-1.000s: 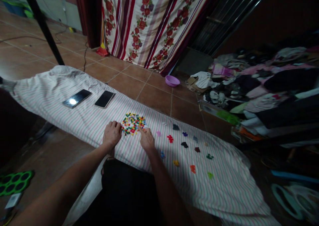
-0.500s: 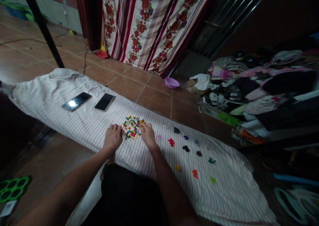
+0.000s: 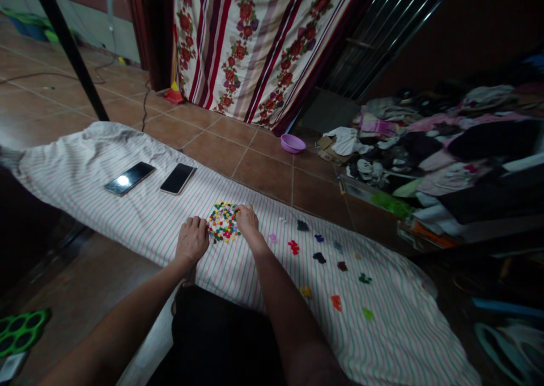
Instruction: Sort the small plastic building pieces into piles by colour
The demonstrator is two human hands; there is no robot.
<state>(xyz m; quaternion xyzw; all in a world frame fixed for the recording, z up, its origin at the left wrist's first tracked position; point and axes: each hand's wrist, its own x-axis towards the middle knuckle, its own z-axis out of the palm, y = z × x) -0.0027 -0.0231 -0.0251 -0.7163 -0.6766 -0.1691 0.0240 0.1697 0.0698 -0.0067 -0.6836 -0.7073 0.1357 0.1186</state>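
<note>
A patch of small mixed-colour pieces (image 3: 222, 223) is spread on the striped cloth (image 3: 161, 227) in front of me. My left hand (image 3: 193, 240) rests on the cloth at the patch's left edge, fingers curled together; what is under them is hidden. Over the right edge of the patch, my right hand (image 3: 247, 220) has its fingers pinched, and anything between them is too small to make out. Further right lie small single-colour piles, among them red (image 3: 293, 247), black (image 3: 319, 258), brown (image 3: 342, 266), dark green (image 3: 364, 278), orange (image 3: 336, 302), yellow (image 3: 305, 291) and light green (image 3: 368, 313).
Two phones, one with a bright reflection (image 3: 130, 178) and one dark (image 3: 178, 179), lie on the cloth at the left. Beyond it, a purple basin (image 3: 293, 143) stands on the tiled floor. Heaped clothes (image 3: 442, 142) fill the right side.
My right hand has moved slightly left, further over the pieces. My left hand has stayed at the left edge of the patch. The view has shifted slightly.
</note>
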